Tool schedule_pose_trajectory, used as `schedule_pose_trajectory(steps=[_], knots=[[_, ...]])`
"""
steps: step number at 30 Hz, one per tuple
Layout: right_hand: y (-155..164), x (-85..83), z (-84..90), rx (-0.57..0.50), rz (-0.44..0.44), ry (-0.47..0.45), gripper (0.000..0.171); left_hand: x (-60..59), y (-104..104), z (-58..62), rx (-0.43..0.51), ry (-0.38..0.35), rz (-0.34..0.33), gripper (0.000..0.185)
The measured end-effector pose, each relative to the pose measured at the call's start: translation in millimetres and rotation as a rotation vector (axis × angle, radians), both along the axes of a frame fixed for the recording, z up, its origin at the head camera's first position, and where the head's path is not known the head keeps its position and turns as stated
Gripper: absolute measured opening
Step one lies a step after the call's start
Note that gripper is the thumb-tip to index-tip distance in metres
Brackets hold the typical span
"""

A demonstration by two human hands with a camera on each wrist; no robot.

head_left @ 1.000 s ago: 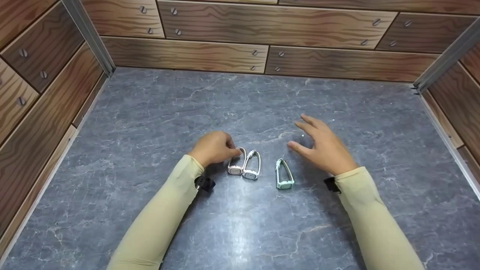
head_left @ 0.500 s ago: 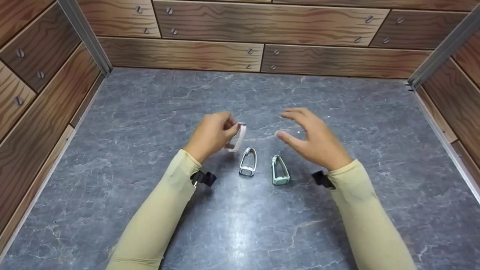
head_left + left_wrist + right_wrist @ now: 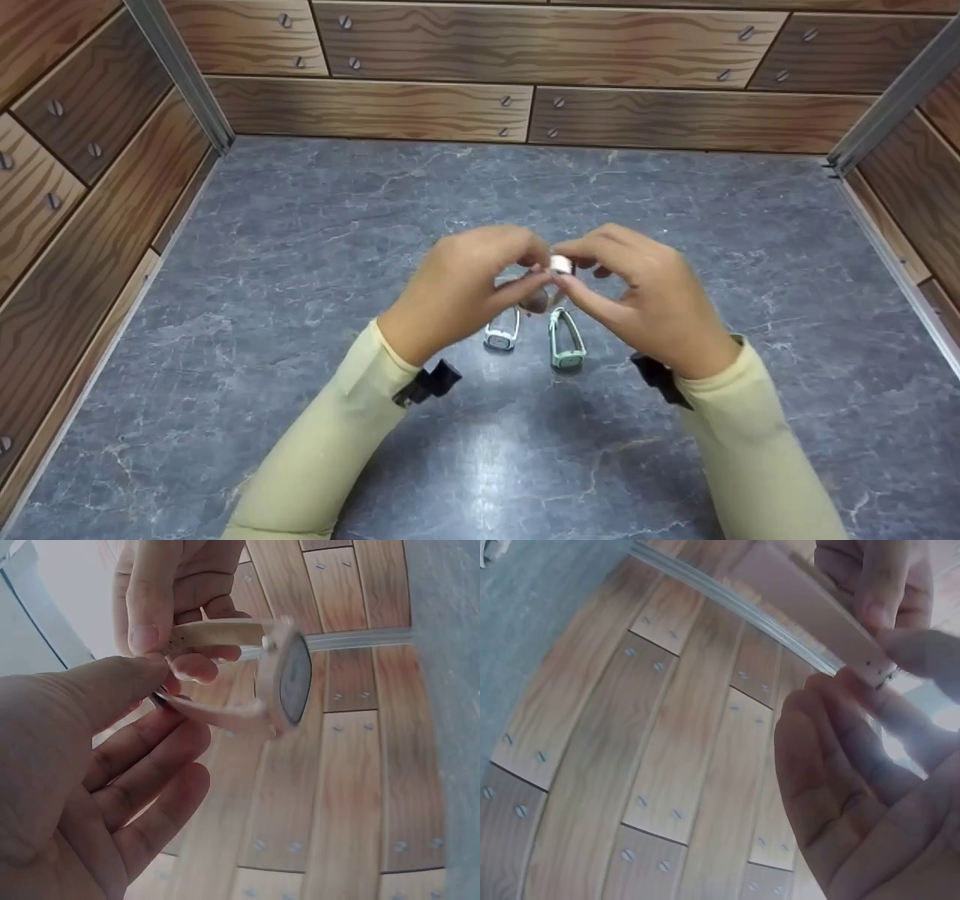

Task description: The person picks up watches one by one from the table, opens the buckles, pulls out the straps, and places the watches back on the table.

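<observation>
Between both hands (image 3: 551, 289), pale pink watch (image 3: 281, 679)

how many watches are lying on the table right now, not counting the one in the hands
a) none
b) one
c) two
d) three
c) Two lie on the grey table: a white watch and a green watch, side by side, while the left hand and right hand hold the pink watch up between them.

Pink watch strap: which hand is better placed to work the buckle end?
Likely right: the right hand pinches the holed strap end of the pink watch, while the left hand steadies the other strap.
</observation>
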State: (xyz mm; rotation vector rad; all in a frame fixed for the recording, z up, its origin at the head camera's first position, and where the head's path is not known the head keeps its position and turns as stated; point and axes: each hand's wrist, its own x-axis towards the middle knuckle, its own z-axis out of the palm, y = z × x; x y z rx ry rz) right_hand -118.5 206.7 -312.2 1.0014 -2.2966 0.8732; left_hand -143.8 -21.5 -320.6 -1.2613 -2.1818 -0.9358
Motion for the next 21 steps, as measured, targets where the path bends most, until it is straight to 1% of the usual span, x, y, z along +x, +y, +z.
schedule_pose_trajectory(steps=[2, 4, 7, 13, 17, 19, 21], knots=[[2, 3.2, 3.6, -0.022, 0.021, 0.008, 0.021, 5.9, 1, 2.4, 0.0, 0.069, -0.003, 0.01], [2, 5.4, 6.2, -0.025, 0.036, 0.017, 0.019, 10.5, 1, 4.6, -0.001, 0.115, 0.008, 0.012], [3, 7.5, 8.3, -0.006, 0.051, 0.02, 0.014, 14.7, 2, 6.6, -0.006, 0.152, 0.026, 0.015], [5, 11.7, 7.9, 0.045, 0.047, 0.013, 0.015, 18.7, 8, 4.6, -0.042, 0.155, 0.048, 0.023], [3, 13.7, 6.0, 0.094, 0.03, 0.017, 0.019, 20.1, 8, 2.5, -0.057, 0.156, 0.051, 0.027], [1, 14.0, 5.4, 0.105, 0.022, 0.019, 0.021, 20.4, 8, 2.3, -0.061, 0.14, 0.05, 0.027], [0, 14.1, 5.2, 0.096, 0.021, 0.012, 0.021, 20.6, 8, 2.9, -0.063, 0.094, 0.053, 0.027]])
